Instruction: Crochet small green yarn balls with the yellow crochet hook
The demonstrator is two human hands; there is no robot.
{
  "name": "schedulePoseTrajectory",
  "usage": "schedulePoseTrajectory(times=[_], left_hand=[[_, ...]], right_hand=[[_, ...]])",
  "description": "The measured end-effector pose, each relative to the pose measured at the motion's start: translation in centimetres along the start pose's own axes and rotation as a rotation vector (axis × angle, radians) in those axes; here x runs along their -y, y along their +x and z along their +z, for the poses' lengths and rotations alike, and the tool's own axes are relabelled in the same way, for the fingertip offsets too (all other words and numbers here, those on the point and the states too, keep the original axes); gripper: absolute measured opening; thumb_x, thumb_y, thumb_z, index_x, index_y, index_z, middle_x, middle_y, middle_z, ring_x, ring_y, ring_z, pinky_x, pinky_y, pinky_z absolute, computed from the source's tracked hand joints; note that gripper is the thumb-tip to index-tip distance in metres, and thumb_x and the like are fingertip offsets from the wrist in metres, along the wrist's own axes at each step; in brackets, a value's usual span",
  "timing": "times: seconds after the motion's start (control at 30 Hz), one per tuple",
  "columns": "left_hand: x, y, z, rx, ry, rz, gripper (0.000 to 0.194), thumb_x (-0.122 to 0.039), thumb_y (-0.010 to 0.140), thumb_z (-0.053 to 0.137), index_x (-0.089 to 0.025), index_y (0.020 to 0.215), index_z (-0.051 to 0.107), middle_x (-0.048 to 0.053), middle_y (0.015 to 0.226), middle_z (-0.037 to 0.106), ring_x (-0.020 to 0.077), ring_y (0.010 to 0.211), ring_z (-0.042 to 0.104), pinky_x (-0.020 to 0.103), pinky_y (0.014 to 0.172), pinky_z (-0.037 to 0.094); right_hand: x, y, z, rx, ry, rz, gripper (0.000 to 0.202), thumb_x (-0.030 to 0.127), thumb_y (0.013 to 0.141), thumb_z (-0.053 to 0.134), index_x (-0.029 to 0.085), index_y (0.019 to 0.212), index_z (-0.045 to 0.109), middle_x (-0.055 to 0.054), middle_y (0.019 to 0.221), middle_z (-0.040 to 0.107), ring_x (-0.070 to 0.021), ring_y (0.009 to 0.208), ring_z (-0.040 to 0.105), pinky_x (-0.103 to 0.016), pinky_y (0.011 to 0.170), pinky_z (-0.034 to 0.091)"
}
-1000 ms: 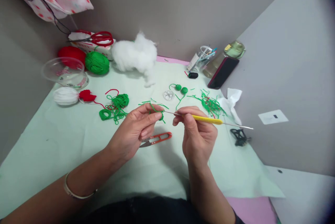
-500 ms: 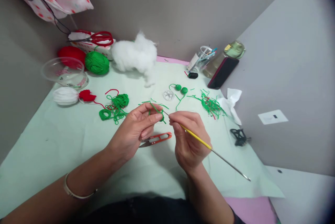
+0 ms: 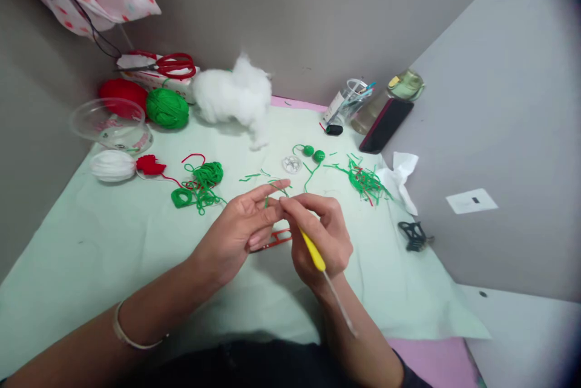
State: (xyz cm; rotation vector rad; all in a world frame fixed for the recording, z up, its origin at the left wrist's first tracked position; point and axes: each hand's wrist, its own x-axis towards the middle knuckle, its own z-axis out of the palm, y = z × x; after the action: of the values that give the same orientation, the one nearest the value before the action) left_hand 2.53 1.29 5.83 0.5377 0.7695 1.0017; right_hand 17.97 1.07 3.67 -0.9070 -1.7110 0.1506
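Note:
My left hand [image 3: 245, 224] pinches green yarn [image 3: 266, 201] between thumb and fingers, its index finger stretched out with a strand over it. The small green crochet piece at the pinch is mostly hidden by fingers. My right hand [image 3: 320, 236] grips a crochet hook [image 3: 313, 250] by its yellow handle, the metal shaft pointing back toward me. Both sets of fingertips meet at the yarn, so the hook's working tip is covered. Below them on the cloth, partly behind the hands, lie orange thread snips [image 3: 279, 238].
Green yarn clippings [image 3: 365, 182], two green crocheted balls [image 3: 319, 156] and a small clear dish [image 3: 292, 164] lie beyond my hands. Tangled green yarn [image 3: 209, 176] is at left. White stuffing [image 3: 233, 94], yarn balls [image 3: 167, 108], a plastic tub [image 3: 109, 124] and a phone [image 3: 387, 126] stand farther back.
My right hand has moved left against the left fingertips, and the hook has swung to a steeper angle. My left index finger has straightened. The snips are now more covered.

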Motion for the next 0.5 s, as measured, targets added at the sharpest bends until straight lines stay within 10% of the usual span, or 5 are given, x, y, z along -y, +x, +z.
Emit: schedulePoseTrajectory(times=[0.23,0.5], left_hand=[[-0.6,0.3,-0.6,-0.023,0.012,0.085,0.027,-0.021,0.088,0.080,-0.021,0.115,0.079,-0.008,0.069,0.049,-0.0036,0.042,0.030,0.011,0.042,0.025],[0.1,0.2,-0.6,-0.084,0.243,0.151,0.031,-0.026,0.085,0.083,-0.031,0.116,0.080,-0.002,0.100,0.062,-0.0058,0.044,0.041,0.013,0.043,0.031]], right_hand=[[-0.5,1.2,-0.3,-0.051,0.625,0.461,0.015,0.025,0.100,0.065,0.027,0.100,0.080,-0.002,0.088,0.071,-0.0130,0.067,0.065,-0.030,0.061,0.055],[-0.7,1.0,-0.1,-0.010,0.718,0.626,0.013,0.030,0.099,0.067,0.025,0.098,0.079,-0.003,0.093,0.076,-0.0127,0.072,0.067,-0.029,0.067,0.057]])
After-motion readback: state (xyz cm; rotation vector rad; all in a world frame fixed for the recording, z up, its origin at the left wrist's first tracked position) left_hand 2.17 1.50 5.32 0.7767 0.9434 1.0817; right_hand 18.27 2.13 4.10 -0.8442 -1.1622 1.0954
